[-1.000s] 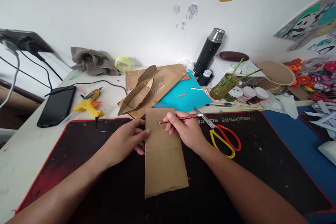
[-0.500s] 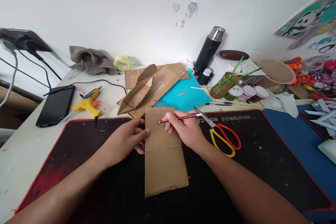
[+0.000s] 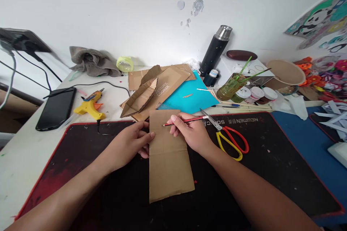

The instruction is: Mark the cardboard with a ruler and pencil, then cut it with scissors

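A tan piece of cardboard (image 3: 170, 173) lies lengthwise on the black desk mat, with a faint crease across it. Along its left edge, my left hand (image 3: 132, 139) grips it, thumb on top and the other fingers curled at the side. My right hand (image 3: 191, 131) rests over the upper right part of the cardboard, closed around a red and black pencil (image 3: 187, 120). The pencil's tip points left and is at the cardboard's surface; whether it touches cannot be made out. Just right of that hand lie open scissors (image 3: 229, 139) with one yellow and one red handle.
Behind the mat (image 3: 271, 173) are cardboard scraps (image 3: 173, 77), a blue sheet (image 3: 189, 95), a black thermos (image 3: 215, 50), a jar with brushes (image 3: 227, 88) and several paint pots (image 3: 256, 94). A yellow glue gun (image 3: 89, 108) and a phone (image 3: 56, 108) lie at left.
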`<state>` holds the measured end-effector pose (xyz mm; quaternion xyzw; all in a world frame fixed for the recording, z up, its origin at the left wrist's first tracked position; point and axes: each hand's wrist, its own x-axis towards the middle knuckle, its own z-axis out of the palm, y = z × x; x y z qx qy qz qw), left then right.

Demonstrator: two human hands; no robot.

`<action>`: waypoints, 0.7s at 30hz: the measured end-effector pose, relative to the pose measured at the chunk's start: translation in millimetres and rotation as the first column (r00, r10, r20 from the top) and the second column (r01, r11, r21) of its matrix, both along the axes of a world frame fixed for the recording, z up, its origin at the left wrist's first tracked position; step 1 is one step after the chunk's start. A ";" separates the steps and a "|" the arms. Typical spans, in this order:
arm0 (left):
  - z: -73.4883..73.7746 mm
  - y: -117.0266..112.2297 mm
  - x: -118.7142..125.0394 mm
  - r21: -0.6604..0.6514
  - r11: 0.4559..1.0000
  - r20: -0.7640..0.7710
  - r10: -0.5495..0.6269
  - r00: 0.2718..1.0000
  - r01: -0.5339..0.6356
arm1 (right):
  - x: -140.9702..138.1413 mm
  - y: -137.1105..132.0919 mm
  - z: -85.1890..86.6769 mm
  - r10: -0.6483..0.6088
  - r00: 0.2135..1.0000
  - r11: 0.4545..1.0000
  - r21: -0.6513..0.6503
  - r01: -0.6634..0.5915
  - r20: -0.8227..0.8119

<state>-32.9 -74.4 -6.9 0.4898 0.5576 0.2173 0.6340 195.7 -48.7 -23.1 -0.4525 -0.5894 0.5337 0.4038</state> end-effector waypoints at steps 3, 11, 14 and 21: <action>0.4 -0.1 -0.2 -0.002 1.000 0.004 -0.003 1.000 0.003 | 0.2 -0.2 0.0 0.005 1.000 1.000 0.008 -0.005 0.011; -0.9 -1.1 -0.4 0.000 1.000 -0.006 0.004 1.000 -0.004 | 1.1 0.5 -0.5 0.011 1.000 0.999 0.038 -0.012 0.020; -2.0 -1.2 -0.9 -0.003 1.000 -0.015 -0.004 1.000 0.004 | 1.1 0.2 0.1 0.010 1.000 0.999 0.040 -0.010 0.018; -1.6 -1.3 -1.5 -0.005 1.000 -0.006 -0.001 1.000 0.001 | 0.9 0.0 0.9 0.005 1.000 0.999 0.032 -0.005 0.012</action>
